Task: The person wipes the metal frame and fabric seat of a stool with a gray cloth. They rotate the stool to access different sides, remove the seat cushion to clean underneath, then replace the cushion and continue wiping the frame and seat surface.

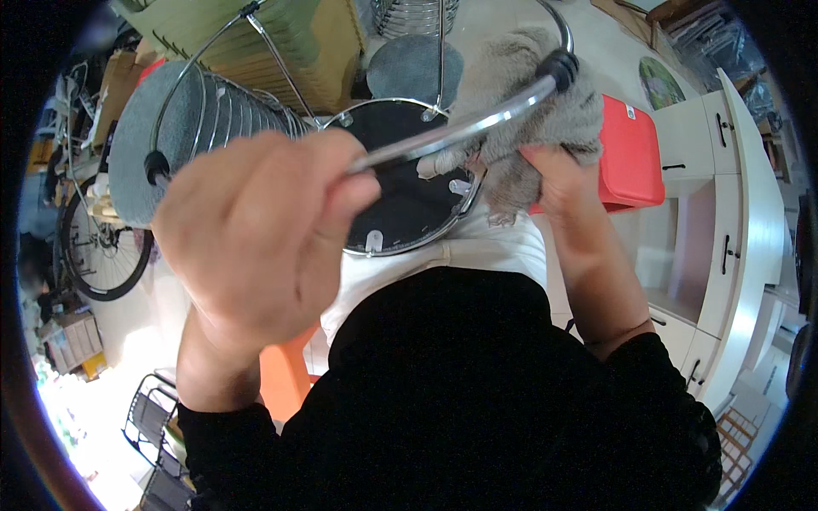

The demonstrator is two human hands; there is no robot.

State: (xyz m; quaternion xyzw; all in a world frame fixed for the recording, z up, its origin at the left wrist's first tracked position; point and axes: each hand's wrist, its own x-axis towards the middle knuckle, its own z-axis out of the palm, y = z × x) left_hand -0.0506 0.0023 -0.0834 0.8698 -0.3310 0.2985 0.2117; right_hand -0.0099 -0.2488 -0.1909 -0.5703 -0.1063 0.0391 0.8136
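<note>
Upside down against my lap rests a round stool, its black underside (394, 200) facing up and its chrome legs rising from the rim. My left hand (256, 234) is closed around the curved chrome tube (477, 119) of the stool's foot end, close to the camera. Black plastic caps sit on that tube, one to each side of the hand. In my right hand (561, 180) is a bunched grey cloth (532, 106), which lies over the stool's right side and hides part of its rim. Some of the right fingers are hidden behind the cloth.
Stacked stools with grey round seats (153, 140) lie at the left, and another grey seat (415, 70) is ahead. A red plastic stool (630, 157) stands at the right beside a white cabinet (720, 221). Something orange (285, 379) is below my left arm. Far left is a bicycle wheel (104, 243).
</note>
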